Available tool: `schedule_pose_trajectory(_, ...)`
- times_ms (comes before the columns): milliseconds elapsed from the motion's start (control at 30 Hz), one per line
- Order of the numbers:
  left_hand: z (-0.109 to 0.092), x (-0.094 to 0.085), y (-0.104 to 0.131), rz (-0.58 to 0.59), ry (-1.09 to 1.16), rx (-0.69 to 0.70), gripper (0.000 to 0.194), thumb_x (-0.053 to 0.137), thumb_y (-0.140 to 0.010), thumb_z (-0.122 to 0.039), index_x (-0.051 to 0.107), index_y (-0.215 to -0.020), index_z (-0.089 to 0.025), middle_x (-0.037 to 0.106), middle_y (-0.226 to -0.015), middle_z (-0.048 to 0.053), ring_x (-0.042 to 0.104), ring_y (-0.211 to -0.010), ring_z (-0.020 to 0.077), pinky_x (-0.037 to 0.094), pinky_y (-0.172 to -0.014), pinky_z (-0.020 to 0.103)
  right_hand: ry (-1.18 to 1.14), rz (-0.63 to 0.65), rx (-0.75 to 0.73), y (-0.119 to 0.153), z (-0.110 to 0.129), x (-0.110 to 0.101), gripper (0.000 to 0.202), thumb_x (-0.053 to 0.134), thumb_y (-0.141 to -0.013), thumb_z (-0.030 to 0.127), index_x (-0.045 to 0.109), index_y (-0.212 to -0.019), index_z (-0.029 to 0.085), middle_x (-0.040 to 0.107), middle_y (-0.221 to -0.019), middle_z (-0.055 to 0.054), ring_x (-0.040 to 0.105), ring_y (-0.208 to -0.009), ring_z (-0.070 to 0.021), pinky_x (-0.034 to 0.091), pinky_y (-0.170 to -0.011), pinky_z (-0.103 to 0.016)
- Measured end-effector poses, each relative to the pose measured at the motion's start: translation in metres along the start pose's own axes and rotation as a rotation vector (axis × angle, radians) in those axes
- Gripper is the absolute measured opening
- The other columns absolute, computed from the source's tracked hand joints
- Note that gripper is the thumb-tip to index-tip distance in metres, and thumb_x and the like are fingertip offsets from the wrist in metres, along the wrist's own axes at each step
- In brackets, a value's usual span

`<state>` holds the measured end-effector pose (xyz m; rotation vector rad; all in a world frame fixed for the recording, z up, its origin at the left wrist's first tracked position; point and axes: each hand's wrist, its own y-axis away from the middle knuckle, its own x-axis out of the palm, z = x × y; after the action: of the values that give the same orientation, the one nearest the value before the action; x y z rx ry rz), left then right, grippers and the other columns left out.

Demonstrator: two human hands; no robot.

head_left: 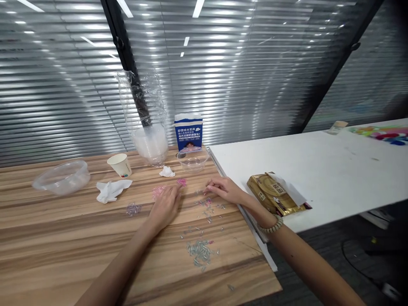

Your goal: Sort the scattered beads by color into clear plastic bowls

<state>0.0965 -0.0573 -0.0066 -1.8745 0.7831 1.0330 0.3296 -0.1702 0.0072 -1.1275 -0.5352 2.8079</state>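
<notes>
My left hand [166, 206] rests at the small piles of light pink beads [158, 192] and deep pink beads [181, 182]. Its fingers are bent down and drawn together, and whatever lies under the fingertips is hidden. My right hand [225, 190] hovers at the table's right side with thumb and fingers closed in a pinch; anything between them is too small to make out. Just below it are scattered mixed pink and clear tube-like beads [207, 209]. Nearer to me lies a larger heap of pale grey-green beads [200, 251]. A purple bead pile [133, 208] sits left of my left hand.
Along the back stand a clear bowl [193, 162], a blue paper bag [189, 132], stacked bowls in plastic [151, 144], a paper cup [120, 165] and a tilted plastic tub [63, 178]. Crumpled tissues [111, 191] lie nearby. A gold tissue pack [274, 193] sits on the white table [338, 170].
</notes>
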Motion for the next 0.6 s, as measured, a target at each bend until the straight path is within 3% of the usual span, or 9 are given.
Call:
schedule_pose_trajectory(100,-0.008,0.002,0.003,0.046,0.095,0.013,0.034,0.03,-0.094,-0.028,0.042,-0.124,-0.016,0.053,-0.122,0.011,0.048,-0.113,0.0225,0.038,-0.098,0.043,-0.066,0.017,0.013,0.0,0.004,0.002,0.03,0.045,-0.09,0.04,0.064,-0.09,0.017,0.067,-0.091,-0.006,0.062,-0.082,-0.0151,0.048,-0.073,-0.026)
schedule_pose_trajectory(233,-0.023,0.004,0.006,0.076,0.237,-0.008,0.033,0.033,-0.094,-0.029,0.042,-0.124,-0.02,0.054,-0.123,0.009,0.048,-0.115,0.0214,0.038,-0.099,0.042,-0.323,0.081,0.035,0.0,0.014,0.009,0.029,0.048,-0.088,0.041,0.062,-0.091,0.016,0.067,-0.098,-0.007,0.065,-0.083,-0.0158,0.05,-0.07,-0.026)
schedule_pose_trajectory(333,-0.031,0.002,0.006,0.031,0.365,-0.054,0.035,0.042,-0.091,-0.034,0.042,-0.123,-0.021,0.059,-0.115,0.009,0.053,-0.108,0.0223,0.041,-0.096,0.042,-0.46,0.137,0.049,-0.001,0.022,0.016,0.029,0.049,-0.087,0.042,0.06,-0.096,0.016,0.067,-0.1,-0.008,0.065,-0.086,-0.017,0.052,-0.07,-0.028)
schedule_pose_trajectory(433,-0.034,0.0,0.005,-0.018,0.407,-0.103,0.044,0.055,-0.083,-0.033,0.042,-0.122,-0.02,0.062,-0.106,0.009,0.058,-0.099,0.0227,0.045,-0.09,0.042,-0.496,0.148,0.048,-0.003,0.025,0.021,0.03,0.049,-0.087,0.04,0.058,-0.104,0.017,0.065,-0.107,-0.008,0.062,-0.098,-0.0182,0.051,-0.08,-0.032)
schedule_pose_trajectory(600,-0.027,0.004,0.0,-0.119,0.49,-0.149,0.046,0.065,-0.075,-0.032,0.049,-0.116,-0.018,0.062,-0.095,0.007,0.06,-0.085,0.0194,0.051,-0.081,0.037,-0.565,0.214,0.018,-0.006,0.021,0.026,0.033,0.051,-0.087,0.036,0.051,-0.115,0.018,0.057,-0.12,-0.011,0.056,-0.111,-0.0186,0.048,-0.09,-0.034)
